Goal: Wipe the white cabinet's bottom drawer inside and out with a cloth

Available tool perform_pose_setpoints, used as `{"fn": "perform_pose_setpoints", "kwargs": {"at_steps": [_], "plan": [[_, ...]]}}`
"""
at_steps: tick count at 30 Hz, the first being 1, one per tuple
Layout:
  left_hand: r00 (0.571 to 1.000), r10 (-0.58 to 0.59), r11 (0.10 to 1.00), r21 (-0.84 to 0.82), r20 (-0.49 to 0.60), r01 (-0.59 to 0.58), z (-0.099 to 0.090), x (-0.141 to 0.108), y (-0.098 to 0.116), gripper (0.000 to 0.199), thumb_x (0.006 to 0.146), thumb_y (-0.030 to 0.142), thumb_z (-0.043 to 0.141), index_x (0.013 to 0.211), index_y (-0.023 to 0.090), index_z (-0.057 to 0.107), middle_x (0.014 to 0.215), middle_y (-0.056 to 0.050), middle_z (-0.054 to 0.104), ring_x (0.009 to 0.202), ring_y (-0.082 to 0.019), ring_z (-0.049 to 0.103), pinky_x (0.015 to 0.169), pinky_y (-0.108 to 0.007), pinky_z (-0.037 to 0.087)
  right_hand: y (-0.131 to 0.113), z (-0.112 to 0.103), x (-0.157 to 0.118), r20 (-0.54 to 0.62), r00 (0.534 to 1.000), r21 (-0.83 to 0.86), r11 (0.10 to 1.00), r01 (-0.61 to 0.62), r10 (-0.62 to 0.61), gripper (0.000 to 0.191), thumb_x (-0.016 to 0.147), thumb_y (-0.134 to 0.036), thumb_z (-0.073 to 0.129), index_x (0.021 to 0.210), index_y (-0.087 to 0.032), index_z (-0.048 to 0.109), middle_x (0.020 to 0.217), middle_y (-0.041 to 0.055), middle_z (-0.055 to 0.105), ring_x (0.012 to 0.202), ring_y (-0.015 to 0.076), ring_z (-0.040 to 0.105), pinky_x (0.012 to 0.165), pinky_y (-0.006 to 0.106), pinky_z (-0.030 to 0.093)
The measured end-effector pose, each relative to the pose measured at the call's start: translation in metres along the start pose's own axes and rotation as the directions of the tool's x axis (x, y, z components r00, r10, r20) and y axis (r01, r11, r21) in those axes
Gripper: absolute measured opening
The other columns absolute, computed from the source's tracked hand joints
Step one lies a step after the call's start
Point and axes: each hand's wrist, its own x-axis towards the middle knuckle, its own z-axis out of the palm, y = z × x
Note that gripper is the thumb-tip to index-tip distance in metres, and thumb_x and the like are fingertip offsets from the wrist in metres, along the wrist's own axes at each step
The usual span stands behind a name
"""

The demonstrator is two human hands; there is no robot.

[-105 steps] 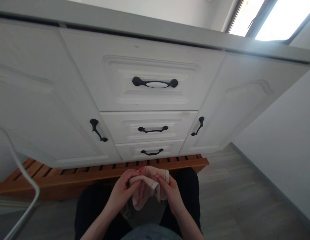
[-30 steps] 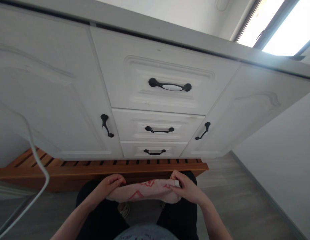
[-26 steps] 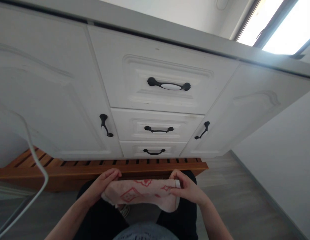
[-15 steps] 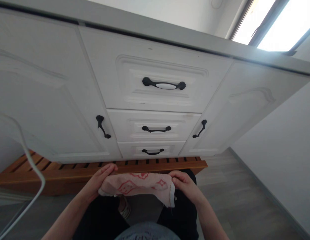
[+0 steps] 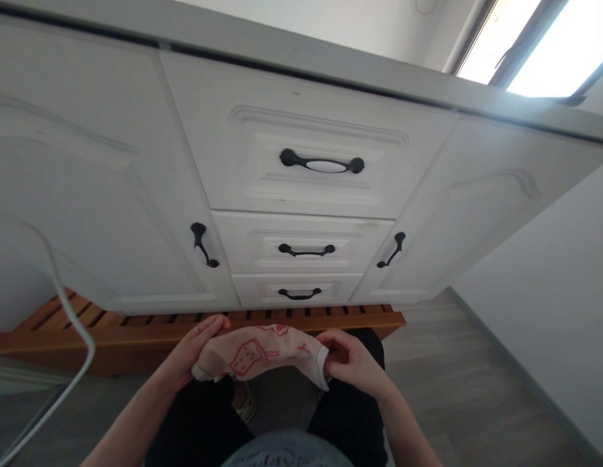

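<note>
In the head view, we are looking down at our two hands in front of a white cabinet. We are holding a small pink cloth with red shapes on it, low down near our lap. Our left hand is closing on the left end of the cloth, with the fingers curling over the top. Our right hand is pinching the right end, where a white edge is showing. The cloth is hanging between the two hands and bulging up a little in the middle.

Behind the hands, a brown wooden slat board is lying on the grey floor, right under the cabinet. The cabinet is showing three drawers in the middle. The top drawer handle is black with a white middle. Two smaller black handles are sitting below it. A door is standing on each side. A white cable is hanging down on the left, well apart from the hands. Bright light is coming in through a window at the top right.

We are thinking the cloth could slip. The right hand is only pinching a thin edge, so a loose pinch could let that end drop to the floor. The soft cloth could also bunch up and twist if the hands are moving closer together.
</note>
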Motion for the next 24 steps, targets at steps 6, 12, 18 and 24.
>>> {"fn": "perform_pose_setpoints", "kwargs": {"at_steps": [6, 12, 18, 24], "plan": [[0.999, 0.054, 0.997, 0.055, -0.002, -0.054, -0.007, 0.0, 0.003, 0.051, 0.067, 0.064, 0.083, 0.088, 0.02, 0.067, 0.075, 0.004, 0.058, 0.066, -0.011, 0.051, 0.059, -0.02, 0.043, -0.002, -0.015, 0.006, -0.176, 0.951, -0.323, 0.928, 0.187, -0.253, 0.022, 0.087, -0.018, 0.059, 0.094, -0.026, 0.079, 0.094, 0.0042, 0.073, 0.093, 0.0195, 0.068, 0.087, 0.034, 0.052], [0.965, 0.037, 0.981, 0.173, 0.258, -0.084, -0.015, -0.006, 0.004, 0.049, 0.078, 0.065, 0.073, 0.098, 0.021, 0.062, 0.064, 0.009, 0.034, 0.055, -0.007, 0.028, 0.051, -0.019, 0.025, -0.007, -0.034, 0.0, -0.113, 0.914, -0.539, 0.796, 0.274, -0.39, 0.038, 0.094, -0.017, 0.049, 0.114, -0.034, 0.078, 0.112, 0.0044, 0.077, 0.106, 0.0208, 0.07, 0.094, 0.036, 0.055], [0.913, 0.006, 0.901, 0.394, 0.408, -0.182, -0.014, -0.009, 0.012, 0.045, 0.085, 0.062, 0.066, 0.104, 0.021, 0.06, 0.082, 0.004, 0.049, 0.069, -0.01, 0.039, 0.061, -0.021, 0.029, -0.013, -0.035, -0.001, -0.255, 0.828, -0.589, 0.76, 0.277, -0.499, 0.033, 0.093, -0.017, 0.05, 0.11, -0.028, 0.076, 0.106, 0.0049, 0.078, 0.1, 0.0201, 0.072, 0.09, 0.033, 0.057], [0.842, -0.082, 0.764, 0.576, 0.533, -0.29, 0.0, -0.018, 0.029, 0.047, 0.083, 0.059, 0.069, 0.111, 0.022, 0.064, 0.071, 0.008, 0.039, 0.063, -0.01, 0.033, 0.058, -0.023, 0.025, -0.017, -0.037, 0.002, -0.263, 0.828, -0.434, 0.827, 0.357, -0.495, 0.031, 0.088, -0.012, 0.053, 0.081, -0.028, 0.079, 0.097, 0.0025, 0.075, 0.092, 0.0176, 0.07, 0.082, 0.028, 0.054]]}}
